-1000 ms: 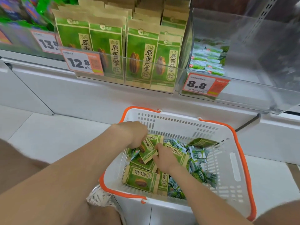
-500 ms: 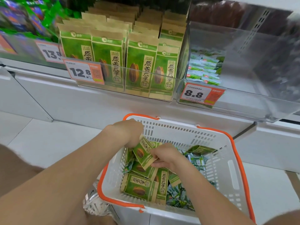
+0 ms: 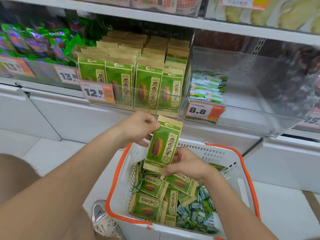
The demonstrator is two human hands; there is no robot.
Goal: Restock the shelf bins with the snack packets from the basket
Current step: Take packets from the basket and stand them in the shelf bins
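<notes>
A green and tan sunflower seed packet [image 3: 163, 143] is held upright above the white basket with an orange rim [image 3: 245, 172]. My left hand [image 3: 138, 128] pinches its upper left edge. My right hand [image 3: 186, 162] grips its lower right corner. Several more seed packets [image 3: 152, 187] and small green sachets [image 3: 199, 210] lie in the basket. Just above, a clear shelf bin [image 3: 121, 99] holds rows of the same seed packets standing upright.
To the right, a clear bin [image 3: 251, 101] with an 8.8 price tag holds a few small green sachets at its left side. Purple and green bags [image 3: 39, 42] fill the bin on the left. A shoe [image 3: 100, 215] stands beside the basket.
Both hands have lifted one seed packet out of the basket and turned it upright, up toward the shelf bin. The view has tilted upward.
</notes>
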